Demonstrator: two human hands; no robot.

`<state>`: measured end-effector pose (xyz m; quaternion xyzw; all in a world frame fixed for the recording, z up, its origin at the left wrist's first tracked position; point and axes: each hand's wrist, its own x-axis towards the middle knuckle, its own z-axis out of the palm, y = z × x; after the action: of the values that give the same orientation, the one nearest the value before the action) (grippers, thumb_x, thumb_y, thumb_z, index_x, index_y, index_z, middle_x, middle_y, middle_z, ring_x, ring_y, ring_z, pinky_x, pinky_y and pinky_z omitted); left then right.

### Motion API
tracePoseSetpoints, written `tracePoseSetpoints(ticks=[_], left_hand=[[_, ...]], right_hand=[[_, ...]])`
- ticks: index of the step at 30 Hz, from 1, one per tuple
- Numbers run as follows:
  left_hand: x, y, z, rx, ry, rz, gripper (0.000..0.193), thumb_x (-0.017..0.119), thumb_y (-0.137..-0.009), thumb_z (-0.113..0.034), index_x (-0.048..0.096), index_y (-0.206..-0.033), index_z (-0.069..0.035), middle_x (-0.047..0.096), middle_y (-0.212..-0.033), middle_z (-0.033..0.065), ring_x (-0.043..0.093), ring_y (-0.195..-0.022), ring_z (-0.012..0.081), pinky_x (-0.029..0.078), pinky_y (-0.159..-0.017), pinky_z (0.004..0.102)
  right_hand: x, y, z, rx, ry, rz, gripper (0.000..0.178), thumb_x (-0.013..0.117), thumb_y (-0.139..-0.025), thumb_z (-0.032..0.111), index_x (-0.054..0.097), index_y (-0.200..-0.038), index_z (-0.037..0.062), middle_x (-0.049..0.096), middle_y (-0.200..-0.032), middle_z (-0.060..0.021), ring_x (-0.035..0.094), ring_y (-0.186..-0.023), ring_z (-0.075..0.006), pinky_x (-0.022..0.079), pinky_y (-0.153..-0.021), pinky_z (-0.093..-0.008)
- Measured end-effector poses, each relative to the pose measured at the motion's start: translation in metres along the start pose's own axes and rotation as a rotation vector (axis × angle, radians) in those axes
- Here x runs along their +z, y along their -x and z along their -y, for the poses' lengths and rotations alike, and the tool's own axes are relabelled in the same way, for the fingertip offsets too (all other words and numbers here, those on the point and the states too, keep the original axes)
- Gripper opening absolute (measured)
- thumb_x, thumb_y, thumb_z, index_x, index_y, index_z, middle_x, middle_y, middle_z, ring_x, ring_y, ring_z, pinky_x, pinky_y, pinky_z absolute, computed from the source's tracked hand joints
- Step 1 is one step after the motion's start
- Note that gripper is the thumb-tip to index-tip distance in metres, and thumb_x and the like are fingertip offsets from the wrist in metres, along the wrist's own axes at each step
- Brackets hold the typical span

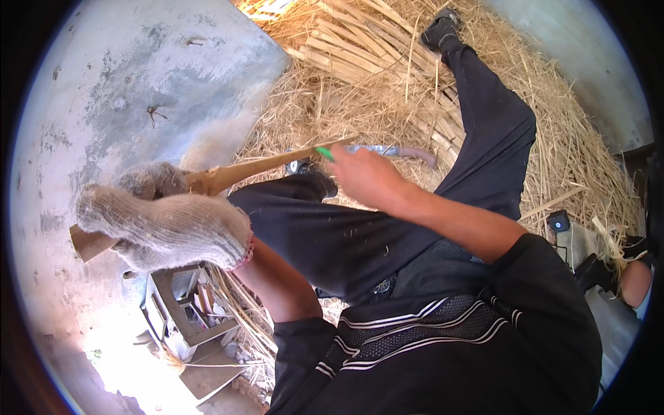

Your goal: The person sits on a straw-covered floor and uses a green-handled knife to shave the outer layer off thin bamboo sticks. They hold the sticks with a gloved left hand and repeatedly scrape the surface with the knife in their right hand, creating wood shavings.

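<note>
My gloved left hand is clenched around the tan wooden strip, which lies in front of me with its long axis slanting from near left to far right, a broad piece, seemingly its other end, poking out left of that hand. My bare right hand is nearer the narrow far-right end, curled around a small green thing beside it, though I cannot tell whether it also grips the strip; loose straw lies beyond.
</note>
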<state>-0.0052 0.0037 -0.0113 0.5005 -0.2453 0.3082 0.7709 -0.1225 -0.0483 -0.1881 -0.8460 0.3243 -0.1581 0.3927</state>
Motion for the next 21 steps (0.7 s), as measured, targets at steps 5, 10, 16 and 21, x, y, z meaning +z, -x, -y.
tracePoseSetpoints(ticks=[5, 10, 16, 21], left_hand=[[0.012, 0.0, -0.004, -0.015, -0.005, 0.039, 0.047, 0.065, -0.091, -0.044, 0.045, -0.061, -0.013, 0.04, -0.048, -0.0031, 0.038, -0.037, 0.0059, 0.028, -0.033, 0.0225], [0.007, -0.008, 0.007, -0.027, 0.068, 0.098, 0.047, 0.063, -0.092, -0.043, 0.039, -0.062, -0.016, 0.036, -0.049, -0.0048, 0.036, -0.037, 0.0061, 0.03, -0.034, 0.0224], [0.002, -0.024, 0.02, 0.013, 0.05, 0.024, 0.046, 0.066, -0.091, -0.043, 0.04, -0.066, -0.014, 0.036, -0.05, -0.0031, 0.035, -0.037, 0.0076, 0.031, -0.035, 0.0227], [0.005, -0.024, 0.021, 0.032, 0.016, 0.069, 0.045, 0.061, -0.093, -0.043, 0.036, -0.064, -0.019, 0.034, -0.05, -0.0061, 0.034, -0.039, 0.0058, 0.031, -0.036, 0.0233]], right_hand=[[0.063, -0.025, -0.118, 0.113, 0.237, -0.004, 0.015, 0.058, -0.084, 0.009, 0.065, -0.088, -0.0033, 0.068, -0.081, -0.0242, 0.069, -0.074, -0.0351, 0.056, -0.063, -0.044], [0.064, 0.0, -0.223, 0.473, 0.312, 0.08, 0.033, 0.051, -0.091, 0.015, 0.057, -0.12, 0.0011, 0.067, -0.093, -0.0285, 0.068, -0.092, -0.0399, 0.052, -0.082, -0.0492], [-0.027, -0.02, -0.045, 0.292, -0.155, -0.138, 0.025, 0.047, -0.099, 0.02, 0.052, -0.105, -0.0039, 0.061, -0.066, -0.0205, 0.065, -0.059, -0.0338, 0.049, -0.054, -0.0457], [-0.044, 0.019, 0.024, -0.367, -0.529, -0.542, 0.023, 0.05, -0.1, 0.023, 0.051, -0.104, -0.0004, 0.052, -0.055, -0.0119, 0.06, -0.047, -0.0246, 0.043, -0.044, -0.0378]])
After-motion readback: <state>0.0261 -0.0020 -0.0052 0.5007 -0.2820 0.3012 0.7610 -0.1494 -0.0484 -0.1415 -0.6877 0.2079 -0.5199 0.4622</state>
